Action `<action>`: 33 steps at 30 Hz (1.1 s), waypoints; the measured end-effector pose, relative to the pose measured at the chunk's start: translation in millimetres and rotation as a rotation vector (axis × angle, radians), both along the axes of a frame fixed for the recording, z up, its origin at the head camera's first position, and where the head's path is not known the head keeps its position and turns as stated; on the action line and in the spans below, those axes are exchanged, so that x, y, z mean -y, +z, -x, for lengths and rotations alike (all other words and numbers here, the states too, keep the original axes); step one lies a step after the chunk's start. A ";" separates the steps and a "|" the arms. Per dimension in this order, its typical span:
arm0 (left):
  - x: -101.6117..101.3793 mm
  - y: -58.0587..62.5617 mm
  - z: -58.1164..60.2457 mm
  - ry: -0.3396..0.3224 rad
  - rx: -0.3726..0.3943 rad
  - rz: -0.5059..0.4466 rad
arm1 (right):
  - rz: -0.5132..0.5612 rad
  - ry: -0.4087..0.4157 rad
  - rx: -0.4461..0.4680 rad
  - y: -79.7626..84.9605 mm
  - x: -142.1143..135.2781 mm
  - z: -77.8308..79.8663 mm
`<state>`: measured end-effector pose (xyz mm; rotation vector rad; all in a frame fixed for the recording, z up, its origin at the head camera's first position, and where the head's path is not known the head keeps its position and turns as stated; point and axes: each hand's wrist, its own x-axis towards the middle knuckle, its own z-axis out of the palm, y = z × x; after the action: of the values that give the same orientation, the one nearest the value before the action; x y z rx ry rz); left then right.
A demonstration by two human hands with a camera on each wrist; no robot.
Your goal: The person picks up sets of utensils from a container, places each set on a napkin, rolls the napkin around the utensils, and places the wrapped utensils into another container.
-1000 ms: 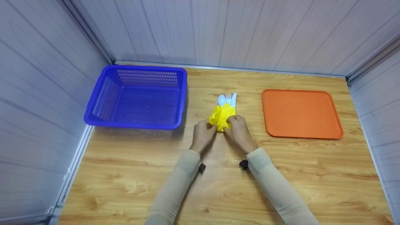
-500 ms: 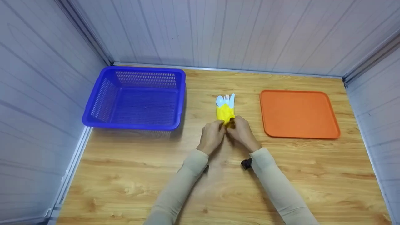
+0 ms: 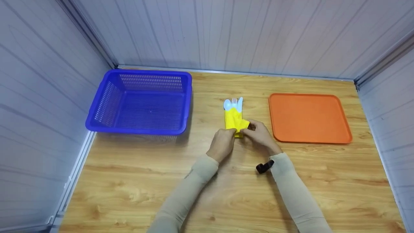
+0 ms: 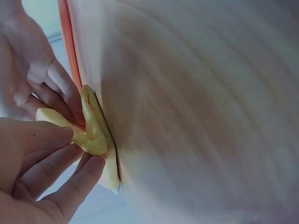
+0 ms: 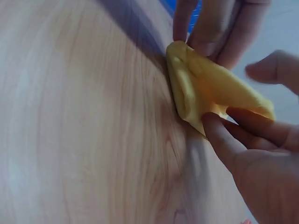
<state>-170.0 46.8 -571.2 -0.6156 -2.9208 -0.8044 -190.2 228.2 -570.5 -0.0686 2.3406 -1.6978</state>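
A folded yellow napkin lies on the table around a pale spoon, fork and knife. Only their upper ends stick out; the handles are hidden in the cloth. My left hand pinches the napkin near its lower end, thumb and fingers on the fold in the left wrist view. From the right, my right hand holds a loose flap that sticks out past the bundle's side. In the right wrist view this flap stands raised above the table, with right-hand fingertips against it.
A blue perforated basket stands at the left, near the back wall. On the right lies a flat orange tray. Light panel walls enclose the table at the back and both sides.
The crumpled left part of the napkin now lies across the front, its flap out to the right. The left hand has shifted right; the right hand first drew in, then moved right.
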 end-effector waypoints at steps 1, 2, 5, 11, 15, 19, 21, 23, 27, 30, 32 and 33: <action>-0.4 -0.4 -0.8 -0.013 -0.016 0.024 | 0.004 -0.022 0.006 -0.4 -0.6 -0.4; -0.8 -1.0 -1.5 -0.026 -0.032 0.050 | 0.003 -0.047 0.013 -0.1 -0.6 -0.9; -1.9 -1.2 -4.1 -0.064 -0.097 0.155 | -0.070 -0.111 0.023 -0.6 1.2 -1.5; -4.6 -1.6 -10.4 -0.108 -0.182 0.330 | -0.253 -0.174 0.031 -2.7 5.0 0.3; -4.0 -0.6 -9.2 -0.100 -0.170 0.298 | -0.279 -0.183 0.048 -3.1 6.8 2.6; -0.8 2.1 1.8 -0.061 -0.068 0.189 | -0.308 -0.184 0.063 -1.8 9.5 5.0; 0.5 3.5 8.9 -0.015 0.022 0.123 | -0.306 -0.185 0.084 -1.1 10.5 6.3; 1.9 5.2 15.2 0.044 0.125 0.068 | -0.299 -0.185 0.109 0.0 11.1 7.4; 3.3 7.5 25.7 0.151 0.299 -0.011 | -0.292 -0.178 0.153 1.8 12.0 9.0; 3.3 7.8 31.4 0.192 0.377 -0.058 | -0.279 -0.177 0.186 2.8 11.8 9.7; 2.5 7.8 34.4 0.209 0.416 -0.105 | -0.267 -0.180 0.206 3.7 11.2 9.9; 2.0 7.5 35.9 0.217 0.433 -0.130 | -0.264 -0.185 0.213 4.3 10.6 10.0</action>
<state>-205.9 44.8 -563.8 -0.1184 -3.1906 -1.2173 -200.3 217.6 -566.2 0.3678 2.4425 -1.3746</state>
